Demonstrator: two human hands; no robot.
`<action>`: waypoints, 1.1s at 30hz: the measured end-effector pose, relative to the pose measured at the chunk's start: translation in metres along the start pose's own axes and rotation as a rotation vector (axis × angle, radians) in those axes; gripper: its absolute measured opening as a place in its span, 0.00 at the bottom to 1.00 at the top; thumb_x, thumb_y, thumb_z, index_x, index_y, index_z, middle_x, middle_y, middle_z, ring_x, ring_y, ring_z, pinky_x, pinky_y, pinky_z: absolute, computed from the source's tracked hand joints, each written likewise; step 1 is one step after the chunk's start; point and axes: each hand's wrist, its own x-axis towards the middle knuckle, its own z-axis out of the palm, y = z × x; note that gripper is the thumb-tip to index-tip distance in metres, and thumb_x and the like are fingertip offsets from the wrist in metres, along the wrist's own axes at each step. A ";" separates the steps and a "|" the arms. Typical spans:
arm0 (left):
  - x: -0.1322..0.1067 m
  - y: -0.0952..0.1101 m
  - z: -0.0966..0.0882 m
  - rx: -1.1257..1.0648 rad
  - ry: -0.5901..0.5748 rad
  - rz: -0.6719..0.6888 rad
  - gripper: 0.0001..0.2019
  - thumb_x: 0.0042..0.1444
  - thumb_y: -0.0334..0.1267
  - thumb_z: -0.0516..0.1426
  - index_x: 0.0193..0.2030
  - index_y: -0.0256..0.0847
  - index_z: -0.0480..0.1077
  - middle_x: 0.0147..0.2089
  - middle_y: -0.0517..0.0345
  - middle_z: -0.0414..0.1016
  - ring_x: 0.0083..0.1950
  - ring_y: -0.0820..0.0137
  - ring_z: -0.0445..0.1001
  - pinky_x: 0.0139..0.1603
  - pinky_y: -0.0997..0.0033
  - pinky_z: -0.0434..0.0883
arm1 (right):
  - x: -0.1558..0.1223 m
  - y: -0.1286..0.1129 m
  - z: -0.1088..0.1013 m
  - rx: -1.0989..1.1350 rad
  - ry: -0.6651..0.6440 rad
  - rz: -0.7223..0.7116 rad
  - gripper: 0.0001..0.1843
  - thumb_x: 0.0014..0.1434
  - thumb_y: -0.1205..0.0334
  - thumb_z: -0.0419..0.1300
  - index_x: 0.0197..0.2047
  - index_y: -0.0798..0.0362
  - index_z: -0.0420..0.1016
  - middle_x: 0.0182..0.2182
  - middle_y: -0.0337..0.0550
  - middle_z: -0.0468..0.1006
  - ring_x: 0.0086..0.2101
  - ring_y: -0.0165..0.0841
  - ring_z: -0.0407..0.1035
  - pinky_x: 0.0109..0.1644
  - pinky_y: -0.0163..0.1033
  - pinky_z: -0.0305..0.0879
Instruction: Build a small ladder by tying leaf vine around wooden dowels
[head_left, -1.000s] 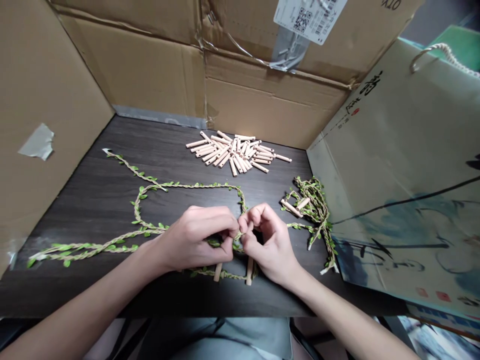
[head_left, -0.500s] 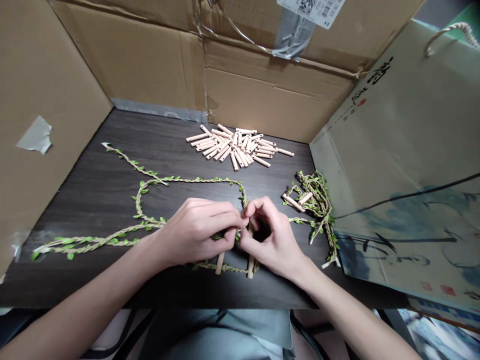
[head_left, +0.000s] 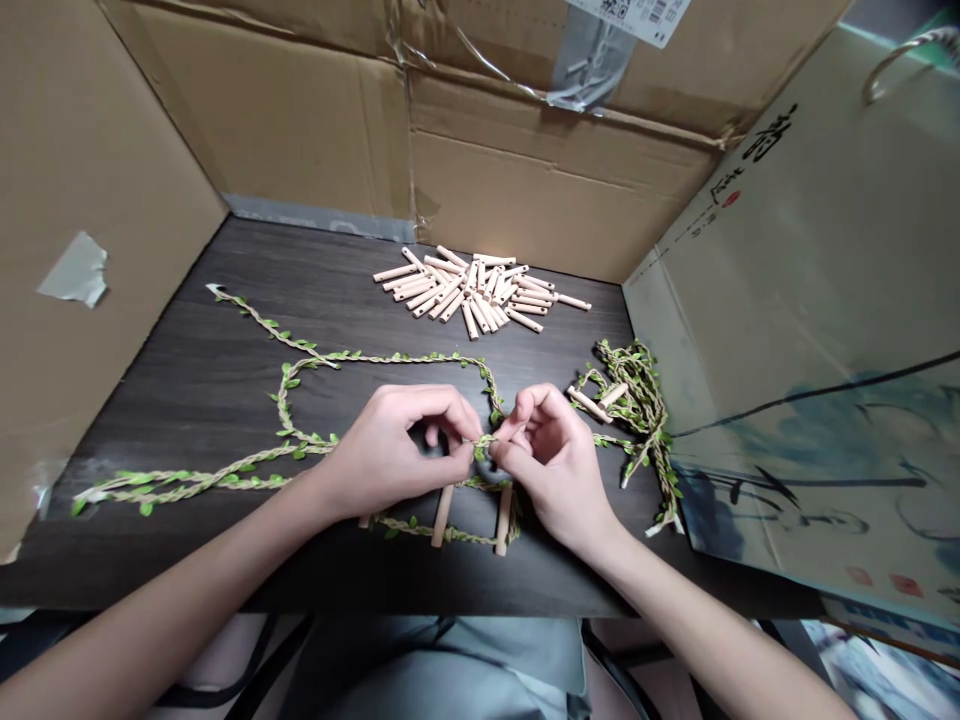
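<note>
My left hand [head_left: 397,450] and my right hand [head_left: 547,465] meet at the middle of the table, and both pinch a twisted jute cord with small green leaves [head_left: 486,442] between their fingertips. Below the hands, two short wooden dowels [head_left: 442,516] [head_left: 504,520] lie crosswise in the cord, forming a rung-like section. The cord's long free length [head_left: 292,430] loops away to the left. The knot under my fingers is partly hidden.
A heap of several wooden dowels [head_left: 472,295] lies at the back of the dark wood table [head_left: 187,380]. At right sits a tangled cord bundle [head_left: 637,420] with dowels in it. Cardboard box walls [head_left: 540,190] and a painted paper bag [head_left: 795,330] surround the table.
Both hands have risen slightly up the view and drawn the cord up between their fingertips. The fingers have shifted their pinch, and the view has tilted a little.
</note>
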 end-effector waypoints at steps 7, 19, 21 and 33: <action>-0.003 -0.005 -0.002 0.296 -0.090 0.182 0.06 0.57 0.27 0.58 0.38 0.39 0.75 0.37 0.58 0.80 0.35 0.74 0.75 0.40 0.75 0.69 | -0.001 0.004 0.000 -0.171 -0.014 -0.056 0.13 0.51 0.71 0.61 0.39 0.49 0.64 0.28 0.30 0.68 0.26 0.27 0.53 0.31 0.34 0.52; -0.004 -0.008 -0.004 0.321 -0.105 0.229 0.05 0.60 0.28 0.57 0.39 0.40 0.74 0.35 0.59 0.78 0.34 0.74 0.74 0.40 0.75 0.69 | -0.001 0.007 -0.006 -0.209 -0.024 -0.110 0.12 0.53 0.71 0.60 0.40 0.50 0.66 0.29 0.32 0.68 0.28 0.28 0.57 0.33 0.35 0.54; -0.004 -0.007 -0.004 0.341 -0.108 0.291 0.08 0.60 0.27 0.57 0.43 0.40 0.76 0.38 0.58 0.81 0.37 0.72 0.77 0.43 0.74 0.71 | -0.002 0.006 -0.005 -0.242 -0.035 -0.142 0.12 0.53 0.71 0.60 0.40 0.50 0.66 0.29 0.32 0.69 0.28 0.28 0.57 0.32 0.35 0.54; -0.006 -0.007 0.001 0.286 0.020 0.146 0.05 0.53 0.26 0.58 0.34 0.39 0.74 0.28 0.65 0.72 0.27 0.77 0.68 0.33 0.77 0.65 | 0.000 0.002 0.000 -0.053 -0.001 -0.024 0.11 0.53 0.66 0.62 0.37 0.49 0.63 0.27 0.31 0.68 0.26 0.27 0.55 0.31 0.34 0.54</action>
